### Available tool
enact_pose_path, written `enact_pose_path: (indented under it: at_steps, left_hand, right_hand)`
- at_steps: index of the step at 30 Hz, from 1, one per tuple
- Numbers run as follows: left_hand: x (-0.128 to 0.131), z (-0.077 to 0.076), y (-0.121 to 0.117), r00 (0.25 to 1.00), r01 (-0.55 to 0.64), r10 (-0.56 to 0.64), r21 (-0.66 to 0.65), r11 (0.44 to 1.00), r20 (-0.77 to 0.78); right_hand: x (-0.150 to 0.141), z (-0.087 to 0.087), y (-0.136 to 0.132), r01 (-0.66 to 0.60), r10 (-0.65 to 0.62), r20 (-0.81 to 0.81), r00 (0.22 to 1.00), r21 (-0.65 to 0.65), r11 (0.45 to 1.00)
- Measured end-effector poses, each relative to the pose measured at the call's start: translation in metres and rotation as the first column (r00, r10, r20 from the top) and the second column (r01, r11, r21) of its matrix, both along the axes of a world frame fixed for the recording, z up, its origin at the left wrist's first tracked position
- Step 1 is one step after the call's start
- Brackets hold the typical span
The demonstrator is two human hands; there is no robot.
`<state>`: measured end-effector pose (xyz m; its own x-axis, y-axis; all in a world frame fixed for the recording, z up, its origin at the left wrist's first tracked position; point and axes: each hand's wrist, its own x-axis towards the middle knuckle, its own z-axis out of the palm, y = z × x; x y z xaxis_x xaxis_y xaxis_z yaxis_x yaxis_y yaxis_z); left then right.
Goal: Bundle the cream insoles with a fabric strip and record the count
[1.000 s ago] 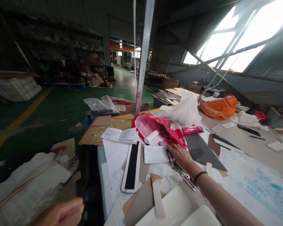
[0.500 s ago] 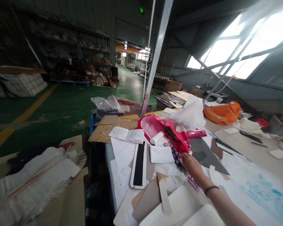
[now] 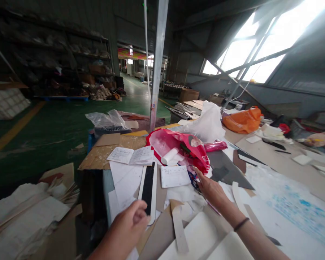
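My right hand (image 3: 211, 187) reaches across the cluttered table, fingers stretched toward a pair of blue-handled scissors (image 3: 193, 177) at the edge of a red plastic bag (image 3: 184, 146). The fingertips touch or nearly touch the scissors; no grip shows. A white roll (image 3: 169, 156) lies in the bag's mouth. My left hand (image 3: 128, 225) hovers low at the near table edge with curled fingers, right beside the near end of a long white board with a black strip (image 3: 148, 187). Whether it holds anything is hidden.
Paper sheets, a notebook (image 3: 131, 156) and card pieces cover the table (image 3: 273, 166). An orange bag (image 3: 242, 121) and a white bag (image 3: 206, 124) lie farther back. A metal post (image 3: 157, 65) rises behind the table. Stacked paper (image 3: 21, 216) sits low left.
My left hand has come back into view at the table's near edge. My right hand stays by the scissors and red bag. The camera has swung slightly.
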<state>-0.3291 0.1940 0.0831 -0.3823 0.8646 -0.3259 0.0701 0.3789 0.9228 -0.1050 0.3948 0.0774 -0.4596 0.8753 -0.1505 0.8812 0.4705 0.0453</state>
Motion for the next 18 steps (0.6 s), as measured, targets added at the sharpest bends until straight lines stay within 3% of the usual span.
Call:
enact_pose_path:
  at_steps: [1,4,6,8,10,13,16,18]
  left_hand:
    - [0.004,-0.003,0.024,0.991,0.015,-0.016,-0.006,1.0,-0.133]
    - [0.015,-0.015,0.088,0.96,-0.018,0.013,-0.017,1.0,-0.281]
    - [0.018,-0.025,0.118,0.934,-0.047,0.028,-0.045,0.998,-0.356]
    - [0.019,-0.036,0.137,0.912,-0.066,0.021,-0.096,0.993,-0.41]
    - [0.018,-0.045,0.147,0.896,-0.074,-0.001,-0.151,0.986,-0.444]
    - [0.021,-0.049,0.147,0.89,-0.02,-0.087,-0.23,0.973,-0.447]
    - [0.032,-0.039,0.138,0.89,-0.009,-0.091,-0.217,0.976,-0.447]
    - [0.041,-0.025,0.13,0.876,-0.118,0.035,-0.143,0.983,-0.481]
  right_hand:
    - [0.005,0.006,-0.008,-0.029,0.028,-0.04,0.999,-0.017,0.999]
    - [0.02,0.025,-0.036,-0.104,0.073,-0.305,0.95,-0.087,0.991]
    - [0.032,0.038,-0.056,-0.088,-0.038,-0.51,0.859,-0.22,0.972]
    - [0.046,0.051,-0.075,-0.086,-0.22,-0.655,0.723,-0.402,0.912]
    - [0.063,0.061,-0.093,-0.122,-0.363,-0.73,0.579,-0.518,0.847]
    - [0.088,0.068,-0.118,-0.133,-0.46,-0.769,0.444,-0.564,0.815]
    - [0.109,0.069,-0.142,-0.103,-0.451,-0.83,0.328,-0.506,0.856]
    - [0.121,0.068,-0.157,-0.027,-0.383,-0.878,0.288,-0.407,0.913]
